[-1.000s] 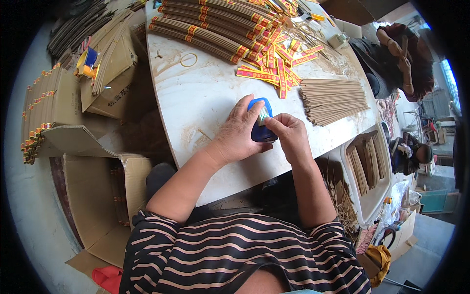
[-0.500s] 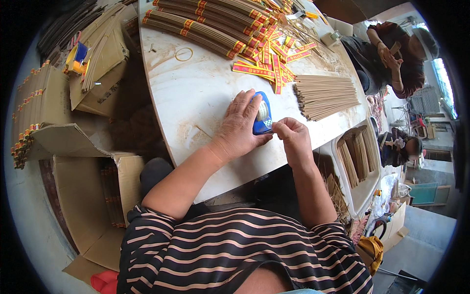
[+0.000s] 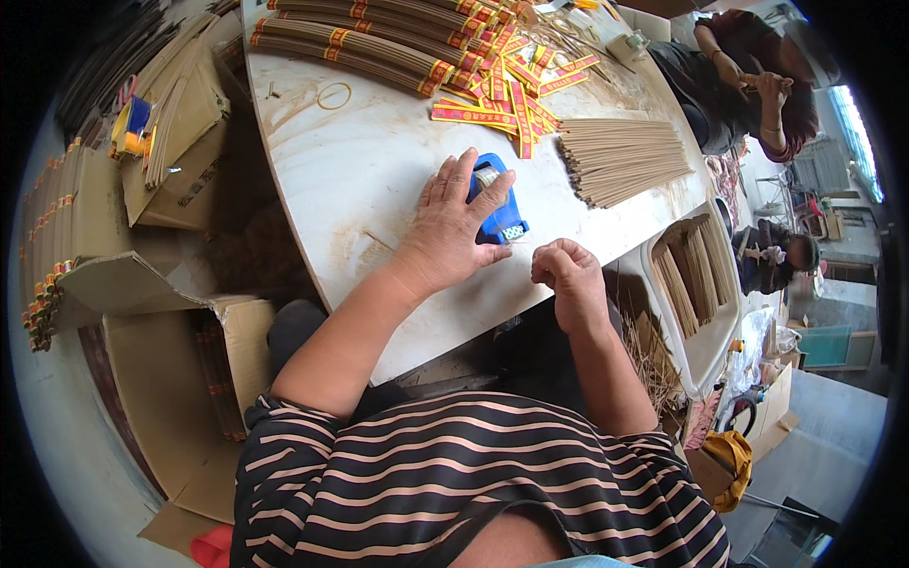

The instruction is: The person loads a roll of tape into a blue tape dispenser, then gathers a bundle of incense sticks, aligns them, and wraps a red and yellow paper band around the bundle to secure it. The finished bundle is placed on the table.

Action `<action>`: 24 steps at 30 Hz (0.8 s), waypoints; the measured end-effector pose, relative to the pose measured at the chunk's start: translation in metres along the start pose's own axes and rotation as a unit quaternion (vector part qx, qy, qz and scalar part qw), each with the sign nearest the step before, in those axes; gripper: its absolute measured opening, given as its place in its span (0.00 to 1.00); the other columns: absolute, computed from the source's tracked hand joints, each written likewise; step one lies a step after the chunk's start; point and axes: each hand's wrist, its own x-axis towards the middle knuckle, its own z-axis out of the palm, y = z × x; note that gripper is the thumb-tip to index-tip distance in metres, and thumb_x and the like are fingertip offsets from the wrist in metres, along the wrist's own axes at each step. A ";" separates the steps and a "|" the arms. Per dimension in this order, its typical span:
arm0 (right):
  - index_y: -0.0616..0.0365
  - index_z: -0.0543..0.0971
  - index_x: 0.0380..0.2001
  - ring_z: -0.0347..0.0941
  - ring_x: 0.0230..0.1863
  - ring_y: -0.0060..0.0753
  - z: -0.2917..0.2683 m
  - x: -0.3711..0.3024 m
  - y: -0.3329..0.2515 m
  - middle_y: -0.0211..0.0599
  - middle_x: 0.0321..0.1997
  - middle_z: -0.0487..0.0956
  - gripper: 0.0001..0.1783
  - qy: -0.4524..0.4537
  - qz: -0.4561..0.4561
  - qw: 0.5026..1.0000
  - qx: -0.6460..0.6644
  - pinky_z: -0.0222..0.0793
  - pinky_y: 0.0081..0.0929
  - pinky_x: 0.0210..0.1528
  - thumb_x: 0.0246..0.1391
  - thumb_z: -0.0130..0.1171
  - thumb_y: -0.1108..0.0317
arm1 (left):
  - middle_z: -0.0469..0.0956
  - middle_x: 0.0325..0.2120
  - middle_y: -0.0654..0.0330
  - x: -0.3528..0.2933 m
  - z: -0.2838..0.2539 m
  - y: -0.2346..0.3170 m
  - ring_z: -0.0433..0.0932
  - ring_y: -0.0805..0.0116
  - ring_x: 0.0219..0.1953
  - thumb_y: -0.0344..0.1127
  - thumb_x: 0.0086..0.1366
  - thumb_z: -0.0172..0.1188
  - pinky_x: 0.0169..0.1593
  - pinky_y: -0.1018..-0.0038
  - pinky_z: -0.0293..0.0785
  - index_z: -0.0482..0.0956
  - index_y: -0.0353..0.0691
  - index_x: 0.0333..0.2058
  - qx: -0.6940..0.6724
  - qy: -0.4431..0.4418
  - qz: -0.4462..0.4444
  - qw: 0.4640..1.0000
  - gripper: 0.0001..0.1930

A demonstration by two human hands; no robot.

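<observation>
On the white table [image 3: 379,180], a blue tape dispenser [image 3: 506,216] with a pale roll of tape in it lies under my left hand [image 3: 440,227]. My left fingers and thumb wrap round its sides and steady it. Just off the dispenser's front end, near the table's front edge, my right hand [image 3: 573,282] is closed in a pinch on clear tape, which hardly shows between the fingertips. Beyond it lies a spread of loose brown incense sticks [image 3: 625,161]. Red and yellow paper bands [image 3: 521,109] are strewn past the dispenser.
Banded incense bundles [image 3: 350,55] are stacked at the table's far side, with a rubber band [image 3: 333,95] close by. To the right, a white bin [image 3: 705,364] holds more sticks. Open cardboard boxes [image 3: 156,379] stand at the left. Two other people work at the right.
My right hand has drawn away from the dispenser's front end, toward me and slightly right, still pinched. My left hand has stayed on the dispenser, which is turned a little. The view has shifted slightly.
</observation>
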 end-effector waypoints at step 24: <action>0.59 0.74 0.21 0.65 0.21 0.18 0.015 0.003 0.007 0.30 0.20 0.73 0.10 -0.016 -0.007 0.999 0.031 0.60 0.16 0.27 0.53 0.57 0.66 | 0.48 0.61 0.44 -0.001 0.010 -0.001 0.52 0.41 0.61 0.39 0.42 0.72 0.62 0.56 0.54 0.63 0.55 0.57 -0.004 0.018 -0.005 1.000 0.42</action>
